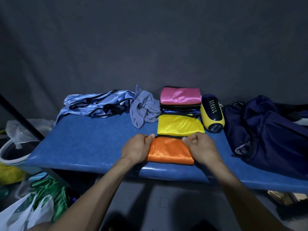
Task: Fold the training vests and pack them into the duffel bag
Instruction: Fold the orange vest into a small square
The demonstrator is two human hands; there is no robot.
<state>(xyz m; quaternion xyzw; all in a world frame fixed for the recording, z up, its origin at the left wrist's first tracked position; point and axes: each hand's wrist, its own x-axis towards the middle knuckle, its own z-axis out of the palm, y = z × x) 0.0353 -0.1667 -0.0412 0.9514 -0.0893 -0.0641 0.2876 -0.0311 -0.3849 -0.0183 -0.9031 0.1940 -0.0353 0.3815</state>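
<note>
Left hand (135, 150) and right hand (200, 147) are pinching the far corners of the folded orange vest (168, 152), which is lying just nearer than the yellow vest (179, 125), well left of the duffel (266, 134). Its long axis is running left–right. Slippery fabric is likely risking the fold springing open if lifted unevenly.

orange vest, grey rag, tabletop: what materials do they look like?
Orange vest: looks like a glossy synthetic mesh or satin, probably polyester, given its sheen streaks and black edge binding.
Grey rag: a matte, soft cloth, maybe microfibre or cotton, with limp crumpled folds and no shine.
Tabletop: a blue, slightly padded vinyl-like covering, with a fine mottled texture and highlights along its rounded front edge.
</note>
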